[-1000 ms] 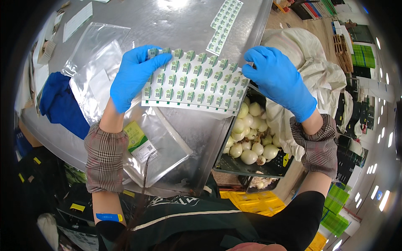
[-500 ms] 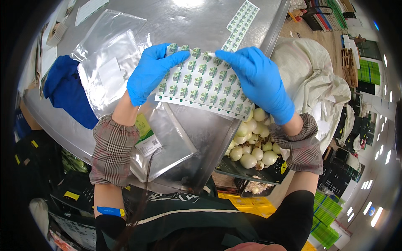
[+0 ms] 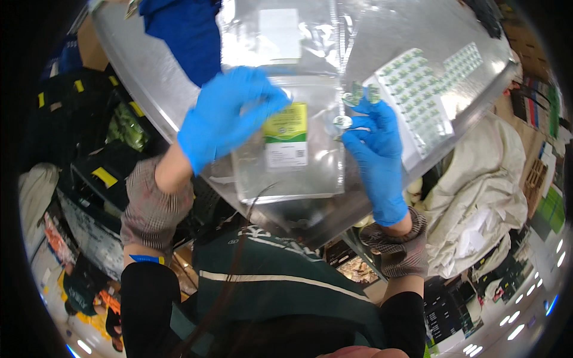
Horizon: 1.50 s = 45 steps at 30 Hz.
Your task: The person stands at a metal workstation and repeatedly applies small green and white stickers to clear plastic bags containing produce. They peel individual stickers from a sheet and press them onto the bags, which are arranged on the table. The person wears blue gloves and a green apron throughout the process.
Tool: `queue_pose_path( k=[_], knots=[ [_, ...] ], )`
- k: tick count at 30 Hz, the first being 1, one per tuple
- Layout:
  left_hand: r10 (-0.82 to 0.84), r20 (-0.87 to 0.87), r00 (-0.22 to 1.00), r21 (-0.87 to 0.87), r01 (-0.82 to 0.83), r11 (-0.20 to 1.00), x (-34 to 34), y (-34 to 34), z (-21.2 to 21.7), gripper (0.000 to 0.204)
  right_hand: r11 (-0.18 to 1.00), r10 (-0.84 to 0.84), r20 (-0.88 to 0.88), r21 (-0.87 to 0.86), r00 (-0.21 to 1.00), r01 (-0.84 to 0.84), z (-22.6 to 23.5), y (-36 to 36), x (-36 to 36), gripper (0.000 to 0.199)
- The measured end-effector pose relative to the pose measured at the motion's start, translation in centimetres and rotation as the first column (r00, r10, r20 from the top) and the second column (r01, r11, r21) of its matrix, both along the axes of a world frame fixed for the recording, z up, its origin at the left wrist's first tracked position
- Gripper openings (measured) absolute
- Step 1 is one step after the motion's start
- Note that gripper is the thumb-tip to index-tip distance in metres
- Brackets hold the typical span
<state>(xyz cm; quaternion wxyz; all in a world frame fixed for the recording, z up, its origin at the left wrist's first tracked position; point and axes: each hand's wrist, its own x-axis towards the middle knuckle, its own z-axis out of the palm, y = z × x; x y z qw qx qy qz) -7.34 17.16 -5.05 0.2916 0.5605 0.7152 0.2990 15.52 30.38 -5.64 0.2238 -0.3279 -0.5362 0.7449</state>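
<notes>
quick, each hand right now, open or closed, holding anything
Left hand: fingers bent; too blurred to tell whether it is closed or holding anything.
Right hand: open, fingers apart, small stickers on its fingertips.

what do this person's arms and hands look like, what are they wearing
The left hand and right hand wear plain blue gloves. Plaid sleeve covers puff around the forearms, above them black sleeves. The left arm also bears a blue strip with a yellow end.

Glossy plastic bag [image 3: 325, 170], metal table [image 3: 394, 30]
</notes>
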Motion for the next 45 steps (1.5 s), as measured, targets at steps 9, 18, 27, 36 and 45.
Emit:
queue_pose_path(
  k=[9,18,27,36,45],
  knots=[
    [-0.028,-0.129,0.991,0.010,0.029,1.000,3.8,-6.9,-2.1,0.013,0.495,0.059,0.349,0.803,0.935,-0.331,-2.6,-3.7,-3.3,0.054],
    [0.610,0.400,0.683,-0.023,-0.658,0.752,1.9,-9.6,-0.2,0.012,0.913,-0.036,0.086,0.407,0.996,-0.002,-0.1,-4.0,-2.2,0.045],
    [0.141,0.020,0.990,-0.014,-0.141,0.990,3.5,-7.6,-1.8,0.012,0.771,-0.097,0.253,0.631,0.963,-0.088,0.4,-2.9,-2.7,0.044],
    [0.086,0.018,0.996,0.116,-0.088,0.989,3.3,-8.0,-0.5,0.016,0.653,-0.019,0.384,0.705,0.923,-0.279,-2.8,-4.7,-2.6,0.037],
    [0.491,0.430,0.757,-0.104,-0.499,0.860,2.3,-7.6,-0.7,0.010,0.917,-0.357,0.164,0.247,0.919,0.312,3.2,-1.2,-2.2,0.020]
  ],
)
